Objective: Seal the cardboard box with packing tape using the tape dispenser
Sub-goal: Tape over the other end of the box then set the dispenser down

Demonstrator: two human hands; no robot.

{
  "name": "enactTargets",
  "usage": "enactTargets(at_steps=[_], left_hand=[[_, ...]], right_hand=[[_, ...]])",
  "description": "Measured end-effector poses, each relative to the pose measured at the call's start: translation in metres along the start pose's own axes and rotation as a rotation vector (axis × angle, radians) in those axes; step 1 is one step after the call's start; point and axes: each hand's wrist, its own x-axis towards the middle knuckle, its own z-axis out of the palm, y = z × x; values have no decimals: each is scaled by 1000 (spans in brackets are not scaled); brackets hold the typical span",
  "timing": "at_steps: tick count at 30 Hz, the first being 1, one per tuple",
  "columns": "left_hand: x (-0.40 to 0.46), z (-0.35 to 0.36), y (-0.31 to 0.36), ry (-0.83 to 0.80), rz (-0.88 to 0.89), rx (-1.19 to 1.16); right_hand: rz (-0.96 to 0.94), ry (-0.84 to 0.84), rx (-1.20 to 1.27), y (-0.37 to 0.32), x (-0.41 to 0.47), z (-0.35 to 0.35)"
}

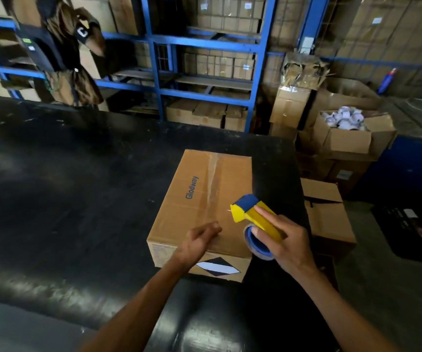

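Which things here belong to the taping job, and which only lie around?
For the job: cardboard box; tape dispenser, held in the right hand; left hand resting on the box.

Just lying about: open carton of white items; blue shelving; half-open box beside the table.

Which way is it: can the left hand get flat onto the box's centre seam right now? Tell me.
Probably yes. The left hand lies open at the near end of the cardboard box, beside the seam; nothing lies between them. The right hand holds the tape dispenser off to the right.
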Motion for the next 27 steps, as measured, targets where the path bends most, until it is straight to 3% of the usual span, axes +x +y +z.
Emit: enactTargets(at_steps=[2, 4, 11, 15, 23, 27], left_hand=[[-8, 12, 11, 21, -153, -445], [-20, 17, 20, -36, -184, -697], [-52, 7, 11, -17, -208, -839], [-51, -7, 2, 182, -294, -918], [-44, -67, -27, 691, -187, -717], [-37, -92, -58, 745, 14, -307]], right_hand=[[-196, 0, -79, 4, -6, 2], [-340, -43, -200, 5, -13, 8], [-442, -191, -271, 9, -22, 26], [-385, -255, -224, -9, -20, 51], [-426, -392, -465, -35, -7, 62], [-450, -437, -602, -36, 3, 48]])
